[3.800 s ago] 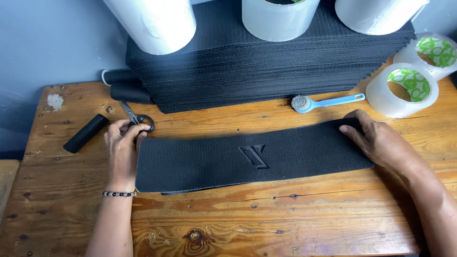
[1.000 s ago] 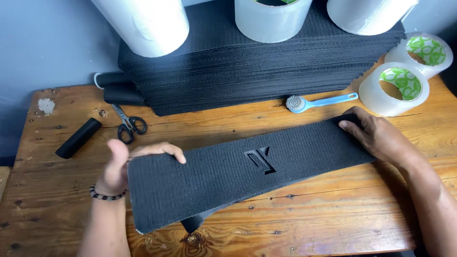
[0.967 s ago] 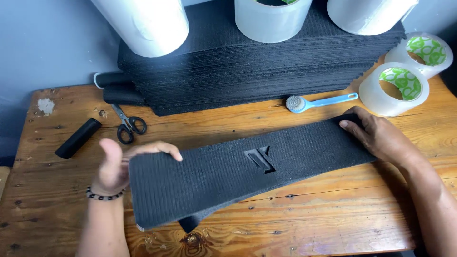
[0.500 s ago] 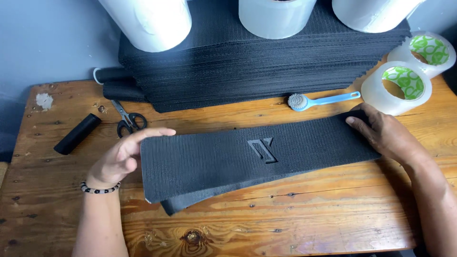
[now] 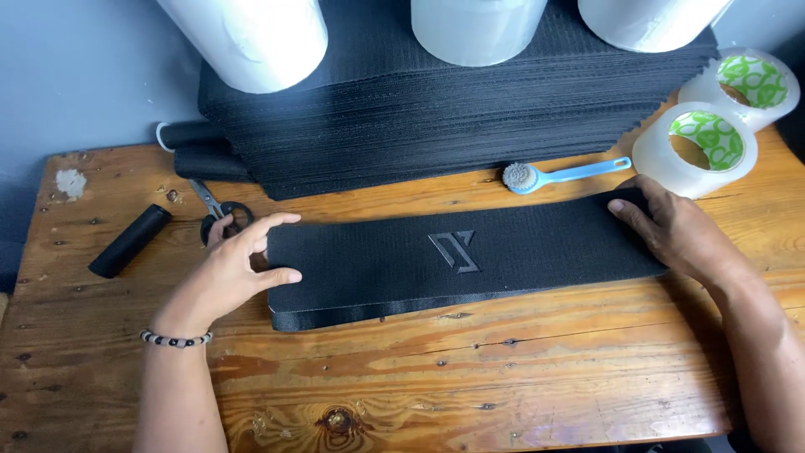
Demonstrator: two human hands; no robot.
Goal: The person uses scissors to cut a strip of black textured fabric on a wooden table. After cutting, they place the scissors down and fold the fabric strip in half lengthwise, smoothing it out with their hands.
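**Two hands on a black mat**

The wooden worktop carried a long black mat, lying flat. The right hand pressed one end, fingers spread. The left hand pinched the other end beside scissors.

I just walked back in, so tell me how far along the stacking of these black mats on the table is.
Done, it seems: one textured black mat lies on another, edges nearly matched. In hand: the left hand grips the left end and the right hand presses the right end. Left: the lower mat's edge shows along the front, and a tall stack of mats sits behind.
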